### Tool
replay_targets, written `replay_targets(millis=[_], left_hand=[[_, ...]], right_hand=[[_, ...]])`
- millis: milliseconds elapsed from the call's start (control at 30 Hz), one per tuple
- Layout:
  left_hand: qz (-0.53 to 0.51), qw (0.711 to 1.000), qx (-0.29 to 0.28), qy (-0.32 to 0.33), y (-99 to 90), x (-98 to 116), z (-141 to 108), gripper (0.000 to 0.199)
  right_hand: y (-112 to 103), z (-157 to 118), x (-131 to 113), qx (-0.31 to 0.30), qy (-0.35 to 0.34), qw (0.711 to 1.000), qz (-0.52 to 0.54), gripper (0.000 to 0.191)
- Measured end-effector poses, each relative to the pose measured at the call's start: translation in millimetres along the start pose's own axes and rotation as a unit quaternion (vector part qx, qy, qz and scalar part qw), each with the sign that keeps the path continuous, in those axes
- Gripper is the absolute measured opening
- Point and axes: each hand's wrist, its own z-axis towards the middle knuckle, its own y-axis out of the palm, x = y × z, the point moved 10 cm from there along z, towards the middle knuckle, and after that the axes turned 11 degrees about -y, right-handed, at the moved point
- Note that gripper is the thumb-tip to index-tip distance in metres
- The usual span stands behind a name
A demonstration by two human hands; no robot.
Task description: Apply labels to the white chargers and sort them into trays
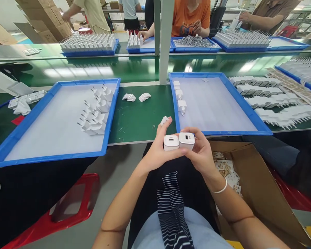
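Observation:
My left hand (155, 148) is closed round a white USB charger (171, 142) whose port face is turned up toward me. A second white USB charger (186, 139), with two ports showing, sits in my right hand (200, 150). The two chargers are side by side, touching or nearly so, just in front of the bench edge. Something white covers a fingertip (164, 120) of my left hand. Prongs on the held chargers are hidden. Beyond my hands, several white chargers (181, 105) stand along the left side of the right tray (224, 132).
A blue-rimmed tray (111, 119) at left carries several white plugs (95, 114). Two small piles of white pieces (144, 97) lie on the green bench (134, 119). Rows of chargers (274, 100) are at right. An open carton (259, 180) stands below. Co-workers sit across the conveyor (93, 69).

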Motion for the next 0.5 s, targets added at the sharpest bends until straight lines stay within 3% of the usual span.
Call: replay_targets(millis=[100,167,300,500], left_hand=[[0.004,0.994,0.105,0.013,-5.5,-2.6,-3.9,0.070],[-0.006,0.991,0.131,0.027,-2.1,-2.4,-6.2,0.050],[-0.064,0.994,0.090,0.020,6.8,-4.0,-2.4,0.033],[-0.099,0.995,0.019,-0.006,11.1,-0.6,1.5,0.052]], right_hand=[[-7.3,-5.9,-1.7,0.093,-0.039,0.994,-0.040,0.044],[-7.9,-9.1,-6.0,0.135,-0.068,0.987,-0.055,0.042],[-4.8,-11.4,-8.9,0.136,-0.074,0.986,-0.055,0.037],[-1.7,-15.3,-5.3,0.067,-0.031,0.997,-0.004,0.033]])
